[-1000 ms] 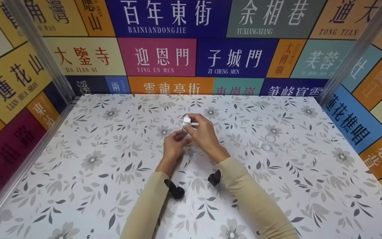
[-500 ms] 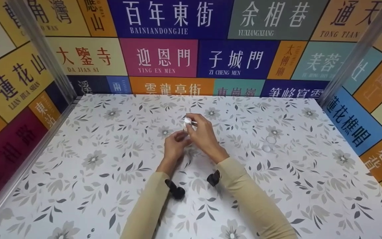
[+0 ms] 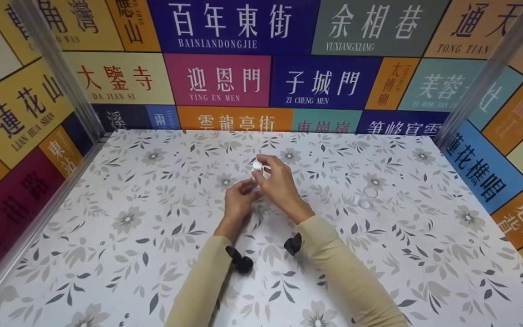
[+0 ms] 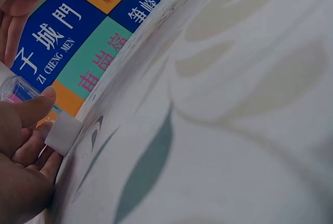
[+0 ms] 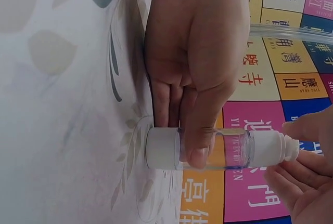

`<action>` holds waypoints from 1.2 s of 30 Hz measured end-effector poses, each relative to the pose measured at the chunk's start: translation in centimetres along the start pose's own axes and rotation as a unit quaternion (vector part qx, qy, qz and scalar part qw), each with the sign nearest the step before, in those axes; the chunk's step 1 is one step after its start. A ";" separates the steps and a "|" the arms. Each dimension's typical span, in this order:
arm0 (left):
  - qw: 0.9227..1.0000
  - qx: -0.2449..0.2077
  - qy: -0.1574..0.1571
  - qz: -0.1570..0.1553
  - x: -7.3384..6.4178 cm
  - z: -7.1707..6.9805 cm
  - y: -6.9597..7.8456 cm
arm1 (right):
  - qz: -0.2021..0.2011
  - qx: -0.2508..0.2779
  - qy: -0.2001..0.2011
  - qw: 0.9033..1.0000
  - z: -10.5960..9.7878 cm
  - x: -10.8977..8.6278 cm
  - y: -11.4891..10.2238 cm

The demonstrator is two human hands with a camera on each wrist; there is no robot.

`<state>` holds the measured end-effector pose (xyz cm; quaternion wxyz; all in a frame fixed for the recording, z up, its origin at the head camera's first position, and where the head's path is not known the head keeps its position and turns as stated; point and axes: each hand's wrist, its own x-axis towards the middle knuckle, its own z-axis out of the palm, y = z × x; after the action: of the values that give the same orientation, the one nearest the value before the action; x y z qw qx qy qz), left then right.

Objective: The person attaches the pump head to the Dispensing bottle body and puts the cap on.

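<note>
A small clear pump bottle with a white base and a white pump top is upright, its base right at the tabletop. My left hand grips the lower part of the bottle, the thumb lying across the clear body. My right hand is at the white pump top, pinching it between thumb and fingers. From the left wrist, the white base shows just beyond the left fingers. A transparent cap lies on the table, well to the right of both hands.
The table has a white cover printed with grey flowers and leaves. Colourful sign panels stand along its back and sides. Clear corner posts rise at the back corners.
The right fingers have shifted slightly around the pump top, and its white spout shows less plainly than a second ago. The left hand and the cap have stayed in place.
</note>
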<state>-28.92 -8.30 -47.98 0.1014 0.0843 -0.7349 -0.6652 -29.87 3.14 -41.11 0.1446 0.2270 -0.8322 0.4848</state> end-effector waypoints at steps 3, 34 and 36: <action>1.000 0.001 0.001 -0.007 -0.1 0.0 0.0 | -0.005 0.000 -0.007 1.000 0.0 0.0 0.2; 1.000 0.025 0.004 -0.006 -0.1 0.0 0.1 | 0.017 -0.026 -0.026 0.999 -0.3 -0.2 -0.1; 0.999 0.034 0.009 -0.003 -0.1 0.0 0.1 | 0.013 -0.028 -0.027 0.999 -0.3 -0.2 -0.1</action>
<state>-28.82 -8.26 -47.87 0.1031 0.0955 -0.7557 -0.6397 -29.61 3.39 -41.03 0.1222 0.2253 -0.8516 0.4572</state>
